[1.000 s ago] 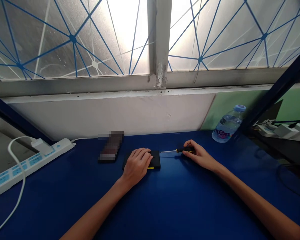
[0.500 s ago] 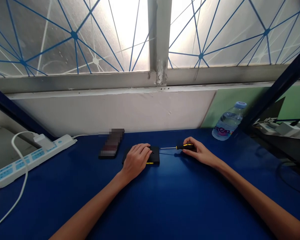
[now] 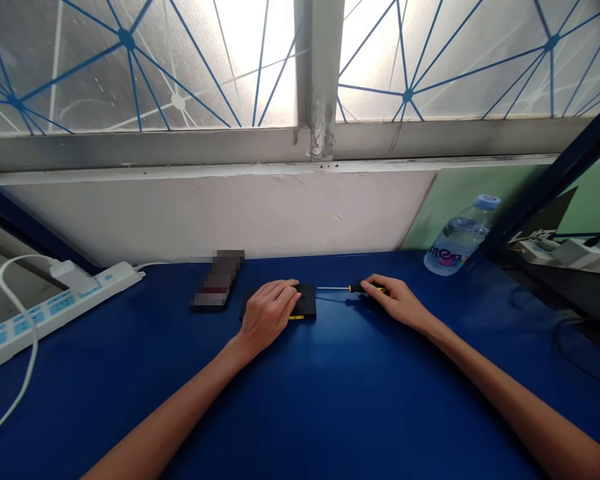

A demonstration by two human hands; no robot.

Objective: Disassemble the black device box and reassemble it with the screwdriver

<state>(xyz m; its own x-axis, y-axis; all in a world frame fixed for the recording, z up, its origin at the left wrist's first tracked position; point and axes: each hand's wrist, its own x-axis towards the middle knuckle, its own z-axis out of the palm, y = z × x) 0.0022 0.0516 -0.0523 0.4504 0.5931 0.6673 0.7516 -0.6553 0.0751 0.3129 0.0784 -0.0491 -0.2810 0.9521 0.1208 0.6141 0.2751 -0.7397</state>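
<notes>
My left hand (image 3: pixel 270 311) lies over a flat black box (image 3: pixel 307 303) on the blue table, its fingers curled across the top and gripping it. Part of a yellow strip shows on the box's front edge; much of the box is hidden beneath the hand. In my right hand (image 3: pixel 395 300) is a screwdriver (image 3: pixel 354 289) with a black and yellow handle, held between thumb and fingers. Its thin metal shaft points left, level with the table, and the tip is at the box's right side. Whether the tip touches the box I cannot tell.
A dark, pixelated flat object (image 3: pixel 217 283) lies left of the box. At the far left stands a white power strip (image 3: pixel 105 283) with a plugged-in charger and white cable (image 3: pixel 33 333). A water bottle (image 3: pixel 455 240) stands back right, beside a blue post (image 3: pixel 555 180).
My right fingers have shifted round the screwdriver handle, covering more of it. The box and left hand stay together. The whole view has shifted slightly.
</notes>
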